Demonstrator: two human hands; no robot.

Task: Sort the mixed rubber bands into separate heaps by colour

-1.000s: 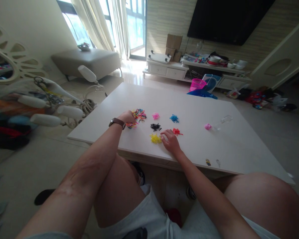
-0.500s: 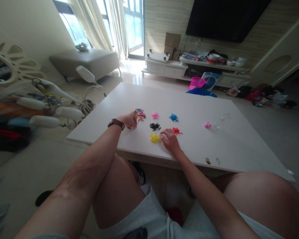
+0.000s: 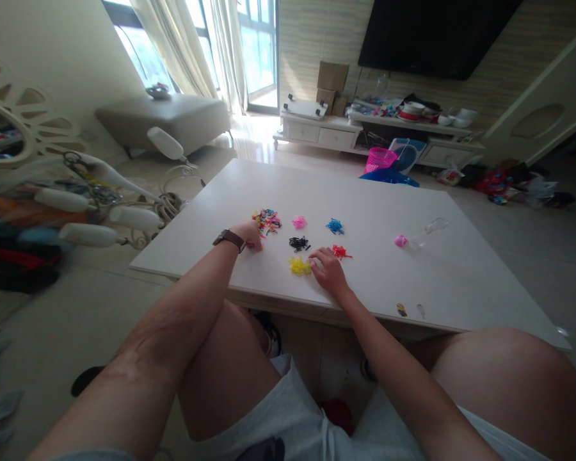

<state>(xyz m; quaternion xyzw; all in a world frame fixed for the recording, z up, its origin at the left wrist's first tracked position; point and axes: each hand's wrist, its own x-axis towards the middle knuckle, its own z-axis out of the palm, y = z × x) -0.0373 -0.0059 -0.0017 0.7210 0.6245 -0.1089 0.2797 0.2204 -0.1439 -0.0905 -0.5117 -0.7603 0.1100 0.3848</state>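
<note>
My left hand (image 3: 249,235), with a brown-strapped watch (image 3: 231,239) on the wrist, is at the near left edge of a mixed heap of small coloured pieces (image 3: 269,219). Its fingers are bent down and drawn together over the table; what they hold is hidden. My right hand (image 3: 328,269) rests with loosely curved fingers, their tips beside the yellow pile (image 3: 298,266); nothing shows in it. Around them lie a black pile (image 3: 298,243), a pink pile (image 3: 299,222), a blue pile (image 3: 335,225) and a red pile (image 3: 340,251).
The white table (image 3: 388,205) spans the view. On its right lie a clear bottle (image 3: 436,225) and a pink cap-like piece (image 3: 401,241). Near the front edge are a small yellow figure (image 3: 402,310) and a small clear item (image 3: 421,310). A lamp (image 3: 134,218) stands at left.
My left hand has shifted slightly left and down, uncovering more of the mixed heap. My right hand stays where it was.
</note>
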